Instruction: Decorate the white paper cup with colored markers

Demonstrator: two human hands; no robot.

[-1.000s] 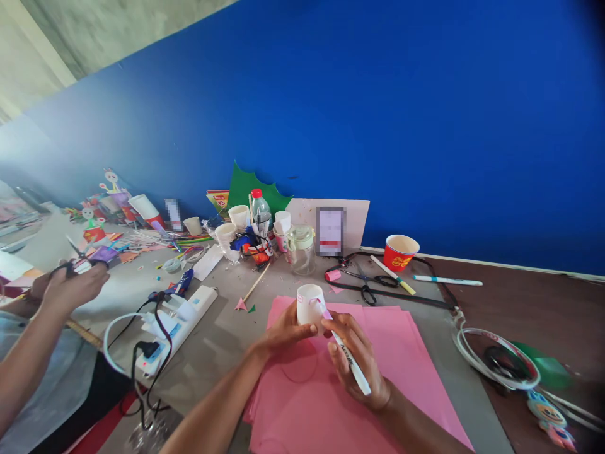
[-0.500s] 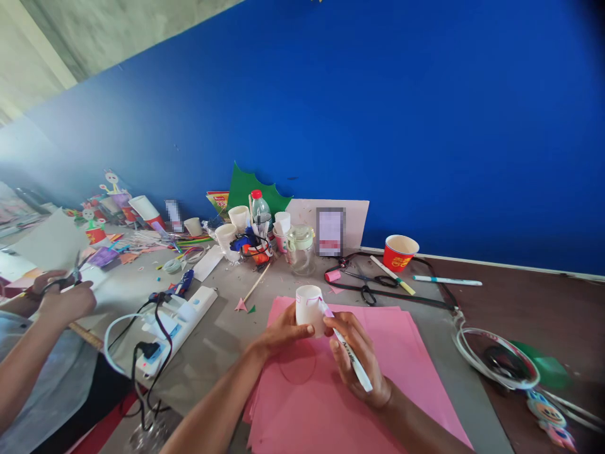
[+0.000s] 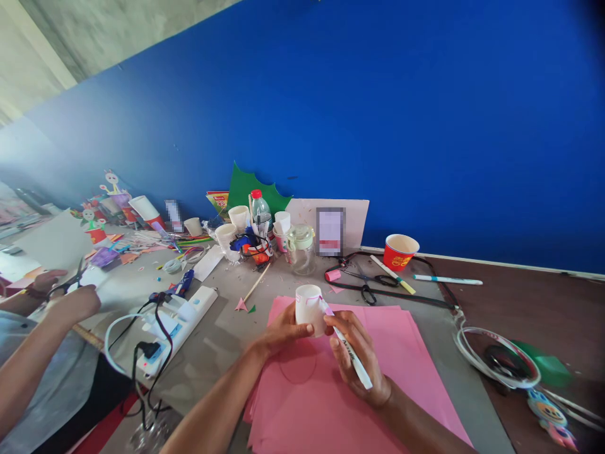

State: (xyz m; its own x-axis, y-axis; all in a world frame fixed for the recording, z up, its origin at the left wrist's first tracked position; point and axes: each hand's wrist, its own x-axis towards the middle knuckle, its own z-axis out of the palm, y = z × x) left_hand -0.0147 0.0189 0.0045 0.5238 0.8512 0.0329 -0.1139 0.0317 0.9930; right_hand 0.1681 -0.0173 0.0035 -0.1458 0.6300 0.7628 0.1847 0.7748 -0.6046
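Observation:
A white paper cup (image 3: pixel 308 315) is gripped by my left hand (image 3: pixel 285 329), with the thumb across its front. Purple-pink lines run along the cup's upper part, near the rim. My right hand (image 3: pixel 357 359) is closed around a white acrylic marker (image 3: pixel 353 358), whose pink tip end meets the right side of the cup. Both hands are above a stack of pink paper sheets (image 3: pixel 397 378). A faint round outline shows on the top sheet below the cup.
Behind the paper lie black scissors (image 3: pixel 368 291), markers (image 3: pixel 447 280) and a red paper cup (image 3: pixel 401 253). A glass jar (image 3: pixel 301 251) stands at the back. Left are a power strip (image 3: pixel 182 331), a glue gun (image 3: pixel 177 287) and a co-worker's hand (image 3: pixel 73 309) with scissors (image 3: pixel 70 280).
My hands, the cup and the marker stay almost in place, with only a slight shift. At the left, the co-worker's hands and scissors have moved a little.

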